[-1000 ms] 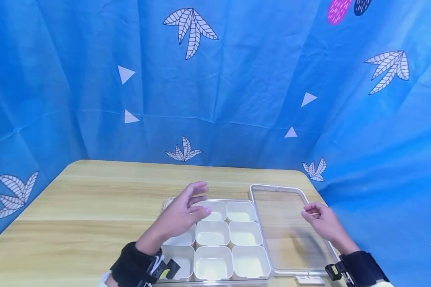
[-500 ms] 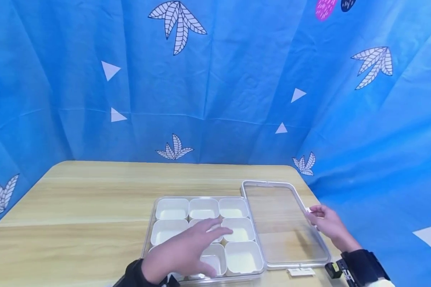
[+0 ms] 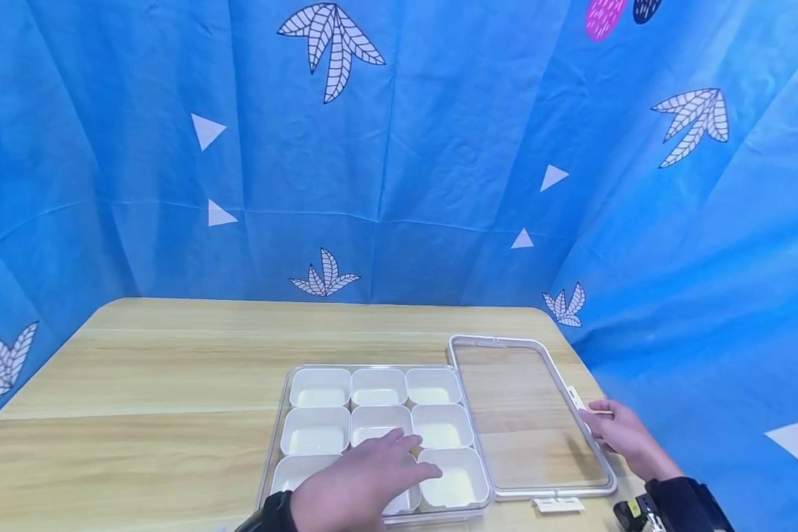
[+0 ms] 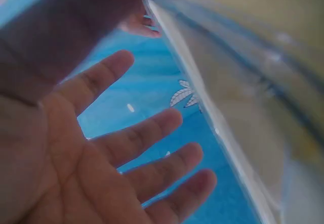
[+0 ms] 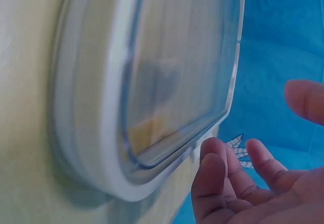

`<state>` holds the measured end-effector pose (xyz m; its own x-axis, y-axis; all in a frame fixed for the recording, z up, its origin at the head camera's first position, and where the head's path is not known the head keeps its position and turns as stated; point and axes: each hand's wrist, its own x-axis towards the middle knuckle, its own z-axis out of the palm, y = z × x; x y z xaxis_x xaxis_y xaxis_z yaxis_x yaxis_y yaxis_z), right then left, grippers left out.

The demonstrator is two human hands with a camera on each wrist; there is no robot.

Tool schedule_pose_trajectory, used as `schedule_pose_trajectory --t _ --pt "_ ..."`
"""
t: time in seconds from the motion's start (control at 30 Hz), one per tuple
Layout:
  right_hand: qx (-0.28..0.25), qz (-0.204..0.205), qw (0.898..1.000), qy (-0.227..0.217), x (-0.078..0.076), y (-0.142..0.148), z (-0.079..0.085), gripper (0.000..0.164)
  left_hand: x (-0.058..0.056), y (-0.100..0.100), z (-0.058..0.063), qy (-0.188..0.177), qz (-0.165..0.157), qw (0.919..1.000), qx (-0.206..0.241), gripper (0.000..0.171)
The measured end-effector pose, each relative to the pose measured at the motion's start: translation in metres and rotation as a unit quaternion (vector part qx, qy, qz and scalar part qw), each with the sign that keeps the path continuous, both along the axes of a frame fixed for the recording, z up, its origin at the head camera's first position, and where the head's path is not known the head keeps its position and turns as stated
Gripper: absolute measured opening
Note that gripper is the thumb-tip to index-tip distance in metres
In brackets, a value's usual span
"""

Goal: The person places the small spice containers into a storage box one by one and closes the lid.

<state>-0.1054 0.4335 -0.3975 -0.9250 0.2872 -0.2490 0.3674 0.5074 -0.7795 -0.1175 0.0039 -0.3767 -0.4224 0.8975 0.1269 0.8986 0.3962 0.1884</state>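
A clear box (image 3: 275,436) holding several white square cups (image 3: 315,430) sits at the front middle of the table. My left hand (image 3: 359,484) hovers over its front cups with fingers spread and nothing held, as its palm (image 4: 76,168) in the left wrist view also shows. To the right of the box lies a clear lid (image 3: 512,414) with a white rim. Beside the lid's right edge is my right hand (image 3: 628,440), just in front of a folded-out white latch (image 3: 575,397). In the right wrist view its fingers (image 5: 212,178) are loosely bent by the rim, holding nothing.
A second white latch (image 3: 558,505) sticks out from the lid's front edge. The wooden table (image 3: 140,399) extends left of the box. A blue patterned curtain (image 3: 439,148) hangs behind and to the right of the table.
My left hand has come down and toward the front right over the cups. My right hand reached the lid's right edge, then slid frontward, and the latch there now shows folded out.
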Motion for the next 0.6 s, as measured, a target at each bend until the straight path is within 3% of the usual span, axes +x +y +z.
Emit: schedule_pose_trajectory --t 0.17,0.3,0.5,0.6 --pt "-0.001 -0.002 1.000 -0.021 0.000 0.004 -0.002 0.069 -0.004 -0.004 -0.003 0.017 -0.019 0.9992 0.029 0.068" --pt "-0.009 0.002 0.999 -0.034 0.001 0.006 -0.002 0.070 -0.006 -0.004 -0.002 0.030 -0.032 0.9989 0.017 0.063" --pt "-0.012 0.007 0.999 -0.047 0.004 0.007 -0.004 0.069 -0.010 -0.001 0.000 0.048 -0.007 0.9988 -0.003 0.060" --pt "-0.017 0.004 0.998 -0.053 0.004 0.006 -0.007 0.070 -0.014 -0.003 0.000 0.033 0.004 0.9995 0.005 0.058"
